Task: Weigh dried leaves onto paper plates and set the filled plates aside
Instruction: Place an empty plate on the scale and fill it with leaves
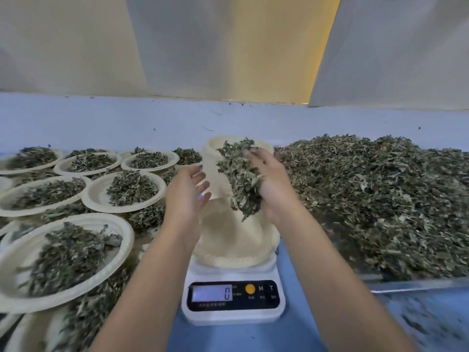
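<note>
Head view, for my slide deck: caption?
Right hand holds dried leaves over an empty plate on the zeroed scale; left hand open.

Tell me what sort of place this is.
Probably a small herb or tea portioning bench: a digital scale reading 0 under an empty paper plate, a big heap of dried leaves to its right, and many filled plates set aside on the left.

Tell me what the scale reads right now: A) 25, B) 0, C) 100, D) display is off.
B: the scale display is lit and shows a single 0, with the paper plate on it bare and the leaves held above it in the right hand.
</note>
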The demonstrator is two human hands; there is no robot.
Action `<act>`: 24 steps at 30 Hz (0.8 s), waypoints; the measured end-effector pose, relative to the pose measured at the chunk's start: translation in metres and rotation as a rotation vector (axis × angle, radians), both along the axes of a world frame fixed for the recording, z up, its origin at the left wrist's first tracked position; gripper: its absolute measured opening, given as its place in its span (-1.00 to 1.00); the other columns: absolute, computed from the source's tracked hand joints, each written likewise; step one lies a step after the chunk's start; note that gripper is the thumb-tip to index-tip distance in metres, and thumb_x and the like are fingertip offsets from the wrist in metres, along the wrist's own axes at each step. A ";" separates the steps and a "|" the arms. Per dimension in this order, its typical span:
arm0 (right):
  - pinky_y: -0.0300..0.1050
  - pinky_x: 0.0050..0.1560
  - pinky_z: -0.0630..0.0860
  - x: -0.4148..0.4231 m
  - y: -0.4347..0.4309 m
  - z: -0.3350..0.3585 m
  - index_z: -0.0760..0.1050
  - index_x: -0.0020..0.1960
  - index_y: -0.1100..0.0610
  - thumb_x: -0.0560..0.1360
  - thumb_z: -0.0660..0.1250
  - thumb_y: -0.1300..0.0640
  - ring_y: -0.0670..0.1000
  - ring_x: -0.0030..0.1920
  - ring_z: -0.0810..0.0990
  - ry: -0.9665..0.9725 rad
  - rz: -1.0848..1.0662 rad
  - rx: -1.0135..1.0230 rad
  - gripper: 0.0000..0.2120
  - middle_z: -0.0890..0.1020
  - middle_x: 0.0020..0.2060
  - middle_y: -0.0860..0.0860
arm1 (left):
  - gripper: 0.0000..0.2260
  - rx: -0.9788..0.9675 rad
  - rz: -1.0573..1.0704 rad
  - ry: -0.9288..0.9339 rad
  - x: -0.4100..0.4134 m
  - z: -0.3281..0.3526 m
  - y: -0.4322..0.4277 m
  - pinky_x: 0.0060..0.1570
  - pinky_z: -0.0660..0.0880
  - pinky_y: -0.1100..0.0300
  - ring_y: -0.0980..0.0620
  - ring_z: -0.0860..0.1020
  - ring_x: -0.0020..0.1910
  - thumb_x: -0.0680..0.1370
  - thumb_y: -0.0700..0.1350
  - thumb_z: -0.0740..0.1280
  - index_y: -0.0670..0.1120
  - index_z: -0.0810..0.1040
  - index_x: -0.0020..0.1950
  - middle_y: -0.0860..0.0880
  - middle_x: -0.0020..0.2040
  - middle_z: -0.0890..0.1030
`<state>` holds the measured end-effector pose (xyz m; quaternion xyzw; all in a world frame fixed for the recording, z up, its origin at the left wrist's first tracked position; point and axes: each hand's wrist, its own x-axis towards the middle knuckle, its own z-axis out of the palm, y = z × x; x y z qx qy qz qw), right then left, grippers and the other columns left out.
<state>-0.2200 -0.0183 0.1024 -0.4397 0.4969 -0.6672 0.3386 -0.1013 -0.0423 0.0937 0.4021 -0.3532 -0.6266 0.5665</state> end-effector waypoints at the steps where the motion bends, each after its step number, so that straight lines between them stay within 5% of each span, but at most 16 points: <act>1: -0.18 0.12 0.50 0.005 -0.001 -0.002 0.52 -0.02 0.05 0.59 0.25 0.11 -0.10 0.01 0.59 0.148 -0.011 -0.018 -0.92 0.60 -0.04 -0.01 | -0.84 -0.008 0.003 -0.006 0.001 0.001 -0.001 -0.07 0.48 0.20 0.02 0.54 -0.02 0.61 -0.09 0.17 -0.10 0.52 0.02 -0.06 0.04 0.57; 4: -0.23 -0.06 0.36 0.009 -0.003 -0.010 0.51 0.12 0.13 0.59 0.26 0.06 -0.14 -0.06 0.48 0.544 -0.031 -0.033 -0.81 0.55 -0.07 -0.08 | -0.79 -0.034 0.014 -0.035 0.001 0.004 -0.002 -0.03 0.46 0.18 0.08 0.54 -0.10 0.62 -0.05 0.14 -0.10 0.52 0.10 0.01 -0.03 0.58; 6: -0.31 -0.10 0.37 0.009 -0.002 -0.011 0.52 0.01 0.05 0.56 0.30 0.06 -0.19 -0.12 0.49 0.642 -0.011 -0.047 -0.92 0.56 -0.17 -0.18 | -0.78 -0.047 0.012 -0.060 0.001 0.005 -0.004 -0.11 0.45 0.20 0.12 0.51 -0.18 0.62 -0.06 0.12 -0.09 0.52 0.08 0.04 -0.08 0.58; 11: -0.59 -0.19 0.30 0.005 -0.003 -0.019 0.48 -0.14 -0.10 0.48 0.42 0.13 -0.52 -0.23 0.43 0.638 -0.015 -0.057 -0.84 0.50 -0.26 -0.35 | -0.81 -0.020 0.005 -0.080 0.001 0.005 -0.008 -0.24 0.43 0.25 0.14 0.50 -0.17 0.61 -0.10 0.13 -0.09 0.52 0.05 0.02 0.00 0.60; 15: -0.43 -0.25 0.30 0.005 -0.006 -0.024 0.56 -0.07 -0.02 0.41 0.49 0.05 -0.35 -0.32 0.43 0.648 -0.018 0.001 -0.86 0.54 -0.24 -0.26 | -0.82 -0.014 0.037 -0.091 0.004 0.001 -0.009 -0.23 0.43 0.28 0.14 0.55 -0.15 0.59 -0.16 0.14 -0.04 0.51 -0.12 0.04 -0.08 0.62; 20: -0.29 -0.15 0.36 0.006 -0.006 -0.022 0.59 -0.05 0.03 0.43 0.46 -0.04 -0.20 -0.17 0.52 0.627 -0.035 0.005 -0.82 0.60 -0.16 -0.18 | -0.83 -0.016 0.051 -0.107 0.008 -0.003 -0.010 -0.19 0.42 0.27 0.10 0.57 -0.07 0.58 -0.19 0.15 -0.06 0.53 -0.07 0.00 0.00 0.63; 24: -0.36 -0.32 0.27 0.003 -0.006 -0.019 0.58 -0.06 0.02 0.48 0.39 -0.04 -0.29 -0.38 0.44 0.614 -0.035 0.022 -0.86 0.51 -0.41 -0.25 | -0.83 -0.028 0.030 -0.098 0.007 -0.001 -0.009 -0.13 0.43 0.24 0.05 0.59 0.05 0.58 -0.20 0.16 -0.05 0.53 -0.08 0.01 -0.02 0.63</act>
